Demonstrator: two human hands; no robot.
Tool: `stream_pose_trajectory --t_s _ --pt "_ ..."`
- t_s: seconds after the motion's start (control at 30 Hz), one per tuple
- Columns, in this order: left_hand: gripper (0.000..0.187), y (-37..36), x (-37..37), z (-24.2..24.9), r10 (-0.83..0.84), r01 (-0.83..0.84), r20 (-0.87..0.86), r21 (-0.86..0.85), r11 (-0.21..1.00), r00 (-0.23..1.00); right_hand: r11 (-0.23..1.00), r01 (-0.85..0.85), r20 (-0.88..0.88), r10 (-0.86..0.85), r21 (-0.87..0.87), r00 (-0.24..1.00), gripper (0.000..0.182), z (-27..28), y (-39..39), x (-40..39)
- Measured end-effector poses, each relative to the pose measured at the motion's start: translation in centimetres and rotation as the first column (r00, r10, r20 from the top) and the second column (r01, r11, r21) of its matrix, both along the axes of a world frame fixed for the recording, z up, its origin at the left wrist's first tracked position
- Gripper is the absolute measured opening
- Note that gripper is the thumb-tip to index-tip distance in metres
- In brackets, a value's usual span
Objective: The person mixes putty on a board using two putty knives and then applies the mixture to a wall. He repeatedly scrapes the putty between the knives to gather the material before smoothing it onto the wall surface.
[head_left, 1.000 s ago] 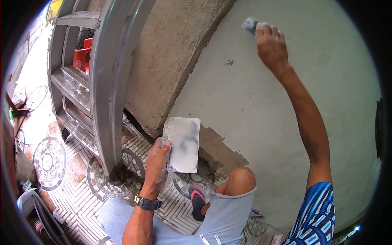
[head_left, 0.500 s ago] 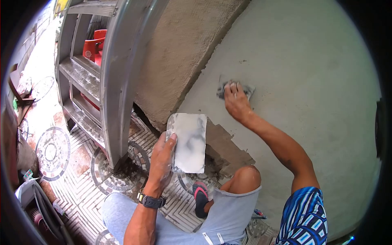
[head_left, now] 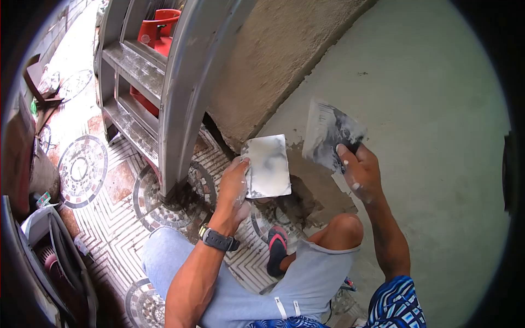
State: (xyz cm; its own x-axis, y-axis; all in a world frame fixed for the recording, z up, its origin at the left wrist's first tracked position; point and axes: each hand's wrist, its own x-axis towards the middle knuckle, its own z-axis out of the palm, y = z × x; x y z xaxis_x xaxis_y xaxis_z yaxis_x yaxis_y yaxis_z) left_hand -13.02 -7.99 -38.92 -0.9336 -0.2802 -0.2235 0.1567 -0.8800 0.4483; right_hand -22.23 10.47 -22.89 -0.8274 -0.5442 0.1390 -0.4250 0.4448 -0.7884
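Note:
My left hand point(head_left: 234, 186) grips a flat rectangular plate point(head_left: 268, 166) smeared with white putty, holding it by its left edge above the floor. My right hand point(head_left: 358, 170) holds a wide putty knife point(head_left: 330, 134), its blade smeared grey and white and tilted up to the left, close to the plate's right side. Both tools hang in front of the smooth grey plastered wall point(head_left: 432, 115). Below them is a bare brown patch point(head_left: 306, 188) at the foot of the wall. I am crouched, my bare knee point(head_left: 344, 227) under the right hand.
A grey metal frame with shelves point(head_left: 186, 93) stands at the left, a red crate point(head_left: 158, 27) behind it. Rough unplastered wall point(head_left: 268, 60) runs beside the smooth part. Patterned tile floor point(head_left: 109, 180) spreads left. A hose and clutter point(head_left: 49, 246) lie at the lower left. My sandalled foot point(head_left: 277, 249) rests on the tiles.
My right hand came down from high on the wall, wiped across it, and now holds the knife off the wall beside the plate. The left hand stayed on the plate. The view shifted left.

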Motion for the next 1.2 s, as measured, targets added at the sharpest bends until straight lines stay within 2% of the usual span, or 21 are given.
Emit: stream_pose_trajectory --t_s 0.03,0.1,0.13,0.2,0.27,0.37,0.5,0.53,0.63,0.67,0.73,0.77,0.8,0.83,0.9,0.93,0.97,1.03,1.07,1.17,1.2 --pt "0.027 0.1 -0.3 -0.1 -0.011 0.012 -0.008 0.030 0.999 1.000 0.998 0.018 -0.088 -0.012 0.063 0.996 0.029 0.0 -0.5 1.4" --pt "0.026 0.3 -0.5 -0.6 -0.041 0.047 -0.067 0.092 0.995 0.997 0.978 -0.155 -0.310 0.191 0.137 0.932 0.040 -0.5 -1.2 2.8" --pt "0.025 0.4 -0.5 -0.6 -0.054 0.066 -0.099 0.120 0.991 0.994 0.915 -0.356 -0.497 0.401 0.189 0.769 0.045 -0.9 -1.6 2.8" --pt "0.026 0.7 -0.4 -0.1 -0.074 0.092 -0.113 0.164 0.982 0.991 0.764 -0.556 -0.586 0.626 0.328 0.515 0.054 -1.7 -2.0 2.9" --pt "0.027 0.5 0.0 0.3 -0.098 0.137 -0.181 0.217 0.966 0.979 0.666 -0.624 -0.460 0.741 0.409 0.489 0.062 -2.7 -2.1 3.2" --pt "0.026 0.8 -0.3 0.4 -0.059 0.070 -0.106 0.099 0.993 0.993 0.648 -0.538 -0.517 0.759 0.539 0.396 0.066 -4.8 -0.7 1.6" --pt "0.030 1.0 -0.3 -0.7 -0.035 0.036 -0.063 0.014 0.999 0.997 0.689 -0.403 -0.497 0.719 0.602 0.486 0.069 -6.3 2.4 -1.7" --pt "0.031 0.5 -0.3 -0.8 -0.028 0.026 -0.060 -0.023 0.999 0.998 0.678 -0.275 -0.462 0.691 0.682 0.556 0.069 -6.0 3.1 -2.1" --pt "0.031 -0.9 0.0 0.5 0.064 -0.077 -0.094 -0.140 0.987 0.994 0.540 -0.165 -0.387 0.754 0.825 0.531 0.068 -4.9 5.1 -4.9" --pt "0.030 -0.9 0.5 2.1 0.138 -0.160 -0.135 -0.170 0.972 0.981 0.679 -0.184 -0.503 0.673 0.711 0.543 0.056 -5.1 5.3 -4.5" --pt "0.030 -0.9 0.5 2.8 0.275 -0.323 -0.202 -0.271 0.907 0.940 0.871 -0.123 -0.399 0.339 0.476 0.852 0.042 -4.6 5.1 -2.6" --pt "0.030 -0.6 0.7 2.8 0.367 -0.403 -0.170 -0.460 0.791 0.914 0.933 -0.042 -0.280 0.150 0.357 0.948 0.036 -4.2 4.9 -1.1" --pt "0.031 -0.3 0.8 3.0 0.453 -0.444 -0.161 -0.633 0.635 0.877 0.930 0.122 -0.184 -0.060 0.347 0.981 0.028 -3.7 4.4 0.7" --pt "0.032 0.0 0.9 3.3 0.529 -0.449 -0.176 -0.775 0.445 0.830 0.929 0.172 -0.136 -0.133 0.329 0.982 0.028 -3.5 3.6 2.7" --pt "0.031 0.6 0.9 3.6 0.574 -0.527 -0.304 -0.806 0.270 0.760 0.916 0.272 -0.045 -0.271 0.294 0.962 0.029 -3.8 1.7 6.2" --pt "0.030 1.0 1.0 3.7 0.585 -0.562 -0.372 -0.807 0.179 0.721 0.962 0.216 -0.163 -0.190 0.167 0.968 0.025 -5.6 1.6 7.1" --pt "0.029 1.4 1.1 3.8 0.584 -0.567 -0.374 -0.803 0.185 0.720 0.989 0.140 -0.288 -0.121 0.047 0.950 0.024 -7.6 1.4 7.4" --pt "0.027 2.4 1.5 3.7 0.579 -0.571 -0.374 -0.795 0.202 0.725 0.987 0.149 -0.260 -0.162 -0.068 0.952 0.022 -9.5 -0.2 8.2" --pt "0.026 2.7 1.5 3.5 0.566 -0.590 -0.423 -0.794 0.145 0.708 0.980 0.154 -0.241 -0.181 -0.124 0.954 0.021 -10.1 -0.5 8.4" --pt "0.026 3.4 1.8 3.1 0.537 -0.580 -0.494 -0.814 -0.011 0.684 0.991 0.073 -0.331 -0.106 -0.112 0.938 0.028 -10.9 -0.9 8.0" --pt "0.026 3.6 1.8 2.9 0.530 -0.582 -0.518 -0.812 -0.055 0.672 0.987 0.117 -0.332 -0.147 -0.107 0.932 0.027 -10.8 -1.2 8.2"
